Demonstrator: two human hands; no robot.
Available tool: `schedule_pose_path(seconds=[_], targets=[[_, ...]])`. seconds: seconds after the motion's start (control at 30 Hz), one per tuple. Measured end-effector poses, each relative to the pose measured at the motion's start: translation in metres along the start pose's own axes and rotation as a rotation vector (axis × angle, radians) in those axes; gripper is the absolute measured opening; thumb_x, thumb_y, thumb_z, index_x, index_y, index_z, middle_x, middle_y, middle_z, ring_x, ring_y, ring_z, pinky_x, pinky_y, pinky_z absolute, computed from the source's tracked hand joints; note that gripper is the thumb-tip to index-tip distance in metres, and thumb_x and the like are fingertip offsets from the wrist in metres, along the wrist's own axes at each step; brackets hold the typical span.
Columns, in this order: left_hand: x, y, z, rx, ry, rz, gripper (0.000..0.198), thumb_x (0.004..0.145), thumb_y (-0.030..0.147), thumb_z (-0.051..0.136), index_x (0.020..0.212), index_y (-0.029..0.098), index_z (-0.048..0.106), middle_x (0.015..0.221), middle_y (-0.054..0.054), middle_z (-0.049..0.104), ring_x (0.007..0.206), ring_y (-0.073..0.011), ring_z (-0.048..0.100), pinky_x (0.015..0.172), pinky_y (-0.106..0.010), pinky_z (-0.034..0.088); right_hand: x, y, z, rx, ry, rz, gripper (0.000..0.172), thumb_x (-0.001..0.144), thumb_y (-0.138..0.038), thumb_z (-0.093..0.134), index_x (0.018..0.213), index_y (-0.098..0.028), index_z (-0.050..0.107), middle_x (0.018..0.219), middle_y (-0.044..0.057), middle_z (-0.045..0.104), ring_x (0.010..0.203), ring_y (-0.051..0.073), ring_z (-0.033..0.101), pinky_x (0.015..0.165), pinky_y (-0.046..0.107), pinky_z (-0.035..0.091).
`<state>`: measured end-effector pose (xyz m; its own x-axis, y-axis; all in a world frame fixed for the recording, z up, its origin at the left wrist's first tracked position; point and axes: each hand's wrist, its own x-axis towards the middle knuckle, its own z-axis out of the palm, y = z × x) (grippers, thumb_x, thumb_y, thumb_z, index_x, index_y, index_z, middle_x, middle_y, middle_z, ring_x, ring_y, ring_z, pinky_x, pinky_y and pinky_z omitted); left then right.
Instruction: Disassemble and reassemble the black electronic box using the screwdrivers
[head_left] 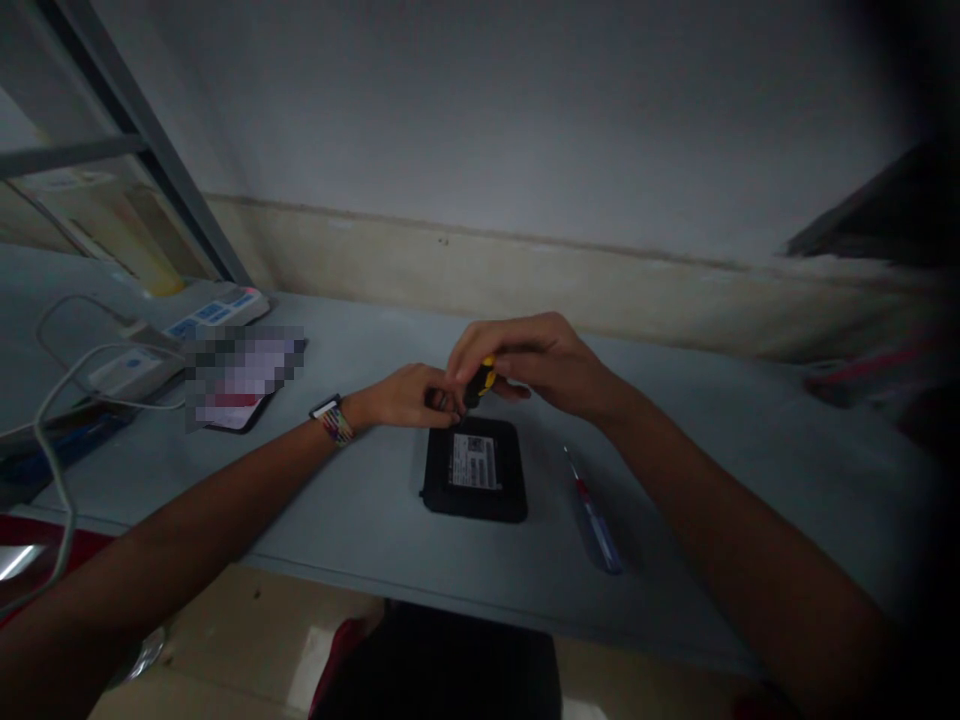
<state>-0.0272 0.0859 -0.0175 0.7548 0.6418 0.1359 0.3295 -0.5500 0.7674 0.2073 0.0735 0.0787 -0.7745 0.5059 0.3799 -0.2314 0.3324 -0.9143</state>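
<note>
A black square box [511,470] with a white printed label lies flat on the grey table. My right hand [544,365] grips a black and yellow screwdriver [480,384] by its short handle, tilted with its lower end over the box's far left corner. Close against it, my left hand [411,396] has its fingers curled together at that same corner, the thumb along the box's edge. Whatever lies between the left fingertips is hidden. Beneath my right forearm rests a second screwdriver [596,522] with a clear blue and red handle.
To the left lie a phone [259,385], partly blurred out, and a white power strip [214,312] with a white cable [56,450]. A metal frame post [176,190] stands at the back left. Behind the table [360,530] rises a wall [510,130].
</note>
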Motion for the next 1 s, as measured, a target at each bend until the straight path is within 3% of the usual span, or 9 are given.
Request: schedule_pose_path(seconds=[0.13, 0.27, 0.4, 0.57, 0.77, 0.87, 1.0], targets=[[0.001, -0.001, 0.0, -0.001, 0.0, 0.023, 0.026, 0.09, 0.039, 0.077, 0.105, 0.019, 0.083, 0.086, -0.003, 0.077, 0.074, -0.0147, 0.066, 0.071, -0.028, 0.049, 0.003, 0.005, 0.01, 0.043, 0.127, 0.012, 0.031, 0.098, -0.041, 0.078, 0.08, -0.016, 0.078, 0.077, 0.004, 0.072, 0.06, 0.011, 0.056, 0.047, 0.022, 0.034], [0.001, -0.004, 0.001, -0.018, -0.006, 0.027, 0.026, 0.092, 0.04, 0.077, 0.104, 0.018, 0.083, 0.091, -0.005, 0.079, 0.077, -0.0159, 0.069, 0.073, -0.029, 0.05, 0.006, 0.007, 0.019, 0.128, 0.161, 0.066, 0.026, 0.094, -0.036, 0.088, 0.096, -0.019, 0.068, 0.074, 0.0, 0.076, 0.059, 0.012, 0.066, 0.052, 0.021, 0.045], [0.001, -0.003, 0.001, 0.017, -0.004, 0.017, 0.029, 0.092, 0.04, 0.077, 0.108, 0.016, 0.082, 0.087, -0.004, 0.076, 0.076, -0.0151, 0.067, 0.073, -0.028, 0.05, 0.006, 0.009, 0.018, 0.168, 0.153, 0.054, 0.042, 0.087, -0.029, 0.096, 0.101, -0.023, 0.056, 0.082, 0.0, 0.081, 0.065, 0.014, 0.075, 0.055, 0.02, 0.052], [0.0, 0.001, -0.001, -0.002, -0.005, -0.008, 0.027, 0.09, 0.038, 0.076, 0.105, 0.017, 0.082, 0.084, -0.003, 0.075, 0.074, -0.0142, 0.065, 0.07, -0.027, 0.049, 0.004, 0.006, 0.009, 0.066, 0.148, 0.006, 0.037, 0.083, -0.029, 0.099, 0.093, -0.019, 0.065, 0.092, 0.003, 0.082, 0.073, 0.013, 0.075, 0.065, 0.023, 0.058], [0.0, 0.005, -0.003, -0.013, -0.019, -0.009, 0.025, 0.088, 0.038, 0.076, 0.102, 0.018, 0.083, 0.081, -0.002, 0.074, 0.071, -0.0136, 0.063, 0.069, -0.027, 0.048, 0.0, 0.0, -0.007, -0.126, 0.116, -0.011, 0.021, 0.094, -0.034, 0.089, 0.107, -0.018, 0.085, 0.093, 0.005, 0.08, 0.059, 0.008, 0.057, 0.05, 0.022, 0.042], [0.001, 0.006, -0.004, 0.005, -0.031, -0.007, 0.025, 0.09, 0.039, 0.075, 0.101, 0.018, 0.083, 0.08, -0.002, 0.072, 0.071, -0.0138, 0.064, 0.068, -0.027, 0.047, -0.001, 0.001, -0.008, -0.077, 0.078, 0.019, 0.019, 0.102, -0.032, 0.076, 0.109, -0.017, 0.085, 0.095, 0.006, 0.081, 0.056, 0.008, 0.055, 0.047, 0.023, 0.038], [0.001, 0.005, -0.003, 0.002, -0.036, -0.006, 0.027, 0.091, 0.04, 0.075, 0.104, 0.017, 0.083, 0.083, -0.003, 0.073, 0.074, -0.0143, 0.065, 0.07, -0.027, 0.048, 0.002, 0.004, 0.001, 0.054, 0.084, 0.003, 0.018, 0.101, -0.032, 0.074, 0.096, -0.017, 0.082, 0.09, 0.005, 0.08, 0.059, 0.009, 0.059, 0.046, 0.022, 0.036]])
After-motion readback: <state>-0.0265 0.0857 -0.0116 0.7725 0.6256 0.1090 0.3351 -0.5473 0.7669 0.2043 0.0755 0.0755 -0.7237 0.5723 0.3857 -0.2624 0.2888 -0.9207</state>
